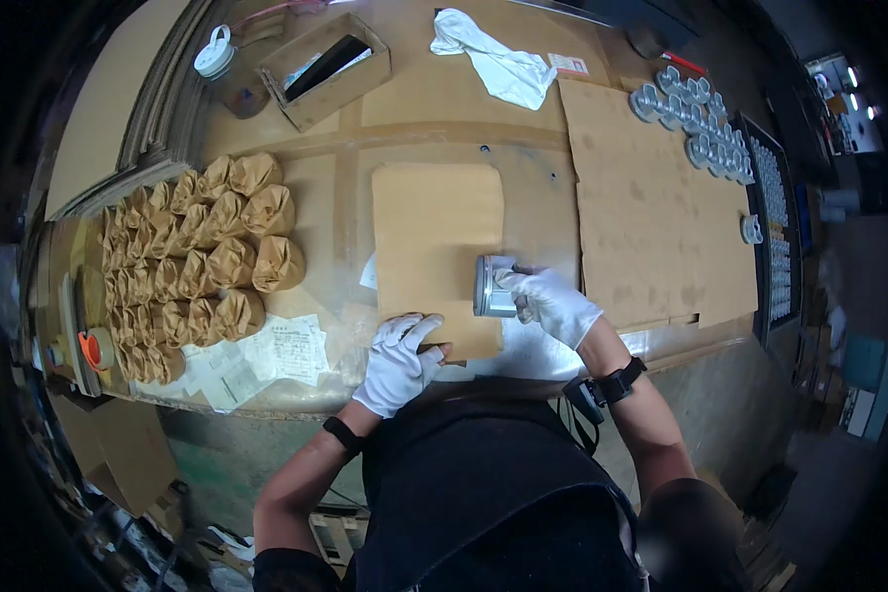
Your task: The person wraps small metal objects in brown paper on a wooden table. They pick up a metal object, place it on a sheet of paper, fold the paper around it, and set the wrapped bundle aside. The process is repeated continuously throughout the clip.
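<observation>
A stack of brown wrapping paper (434, 222) with rounded corners lies upright before me on the table. At its near left corner my gloved left hand (400, 363) bends its fingers over the edge and pinches the paper. My gloved right hand (553, 304) grips a silvery metal piston (489, 287), tilted on its side, over the paper's right edge. The fingers cover part of the piston's skirt. Several paper-wrapped pieces (229, 264) stand in rows to the left. More bare pistons (699, 118) stand grouped at the far right.
Printed sheets (286, 350) lie at the front left, near an orange tape dispenser (94, 348). Behind are an open cardboard box (335, 84), a lidded jar (217, 59) and a white cloth (498, 61). Flat cardboard (661, 227) covers the right side, beside a dark tray (775, 237) of parts.
</observation>
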Available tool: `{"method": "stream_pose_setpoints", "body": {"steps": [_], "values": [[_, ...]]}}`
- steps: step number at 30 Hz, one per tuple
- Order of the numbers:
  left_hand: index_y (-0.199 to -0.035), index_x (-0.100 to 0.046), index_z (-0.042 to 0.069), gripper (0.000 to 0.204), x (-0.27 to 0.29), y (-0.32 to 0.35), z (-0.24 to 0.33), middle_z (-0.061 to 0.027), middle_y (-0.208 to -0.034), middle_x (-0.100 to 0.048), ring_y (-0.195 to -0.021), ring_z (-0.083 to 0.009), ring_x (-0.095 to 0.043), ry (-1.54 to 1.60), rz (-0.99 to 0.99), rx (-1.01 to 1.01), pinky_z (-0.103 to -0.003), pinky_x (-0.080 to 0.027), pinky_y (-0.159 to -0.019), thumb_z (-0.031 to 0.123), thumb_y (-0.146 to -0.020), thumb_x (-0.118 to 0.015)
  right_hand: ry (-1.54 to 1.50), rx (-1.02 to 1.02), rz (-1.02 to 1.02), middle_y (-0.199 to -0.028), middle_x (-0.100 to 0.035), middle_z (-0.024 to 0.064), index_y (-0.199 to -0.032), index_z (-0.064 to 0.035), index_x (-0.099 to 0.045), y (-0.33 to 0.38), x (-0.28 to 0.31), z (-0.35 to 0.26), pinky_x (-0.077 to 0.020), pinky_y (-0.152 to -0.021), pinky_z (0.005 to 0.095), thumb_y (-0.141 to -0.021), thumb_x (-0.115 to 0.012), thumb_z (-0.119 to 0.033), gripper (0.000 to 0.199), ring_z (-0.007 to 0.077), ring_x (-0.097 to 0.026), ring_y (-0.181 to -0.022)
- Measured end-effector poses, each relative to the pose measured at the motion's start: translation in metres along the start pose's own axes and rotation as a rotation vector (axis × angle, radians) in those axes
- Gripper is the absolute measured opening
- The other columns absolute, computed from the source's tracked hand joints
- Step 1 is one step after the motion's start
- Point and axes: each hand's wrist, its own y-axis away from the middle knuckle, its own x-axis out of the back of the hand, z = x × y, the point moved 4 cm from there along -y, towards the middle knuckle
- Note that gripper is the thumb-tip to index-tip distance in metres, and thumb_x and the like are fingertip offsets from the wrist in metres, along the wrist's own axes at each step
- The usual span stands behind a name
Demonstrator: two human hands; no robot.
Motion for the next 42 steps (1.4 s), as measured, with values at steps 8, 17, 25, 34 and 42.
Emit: {"method": "stream_pose_setpoints", "body": {"steps": [8, 17, 25, 34, 42], "values": [[-0.099, -0.062, 0.007, 0.015, -0.009, 0.018, -0.001, -0.0123, -0.111, -0.063, -0.108, -0.0299, -0.061, -0.168, -0.076, -0.111, -0.044, -0.05, -0.09, 0.017, -0.088, -0.065, 0.11, -0.037, -0.187, -0.078, -0.059, -0.004, -0.119, -0.0047, -0.062, -0.011, -0.045, 0.005, -0.0458, -0.057, 0.0227, -0.089, -0.071, -0.025, 0.037, 0.0054, -0.054, -0.065], [-0.102, -0.06, 0.004, 0.019, 0.046, -0.077, -0.022, -0.016, -0.116, -0.064, -0.109, -0.0352, -0.06, -0.09, 0.108, 0.022, -0.046, -0.048, -0.093, 0.011, -0.085, -0.062, 1.453, 0.777, 0.56, -0.098, -0.066, 0.007, -0.107, -0.0151, -0.07, 0.004, -0.066, -0.049, -0.051, -0.079, 0.042, -0.077, -0.076, -0.049, 0.046, 0.0288, -0.064, -0.091], [-0.115, -0.058, 0.002, 0.047, 0.046, -0.16, -0.047, -0.0174, -0.111, -0.066, -0.11, -0.0351, -0.061, -0.26, -0.005, -0.145, -0.049, -0.045, -0.1, 0.029, -0.079, -0.071, 1.597, 0.77, 0.179, -0.113, -0.063, 0.0169, -0.124, -0.0038, -0.055, -0.061, -0.06, -0.074, -0.0431, -0.1, 0.0457, -0.057, -0.087, -0.046, 0.085, 0.0295, -0.061, -0.11], [-0.122, -0.06, 0.003, 0.064, 0.039, -0.196, -0.094, -0.0223, -0.123, -0.058, -0.11, -0.0383, -0.058, -0.198, -0.208, 0.03, -0.047, -0.048, -0.095, 0.046, -0.076, -0.073, 1.484, 1.048, 0.384, -0.119, -0.061, 0.0188, -0.133, -0.0067, -0.051, -0.08, -0.04, -0.108, -0.0438, -0.1, 0.048, -0.063, -0.085, -0.04, 0.085, 0.0359, -0.057, -0.116], [-0.122, -0.061, -0.01, 0.044, 0.006, -0.17, -0.096, -0.0243, -0.126, -0.063, -0.123, -0.0337, -0.056, -0.529, -0.17, -0.068, -0.041, -0.044, -0.105, 0.017, -0.087, -0.059, 1.158, 1.159, 0.522, -0.122, -0.058, 0.0162, -0.132, -0.0085, -0.049, -0.08, -0.05, -0.074, -0.0428, -0.103, 0.0455, -0.059, -0.081, -0.011, 0.08, 0.0346, -0.054, -0.121]]}}
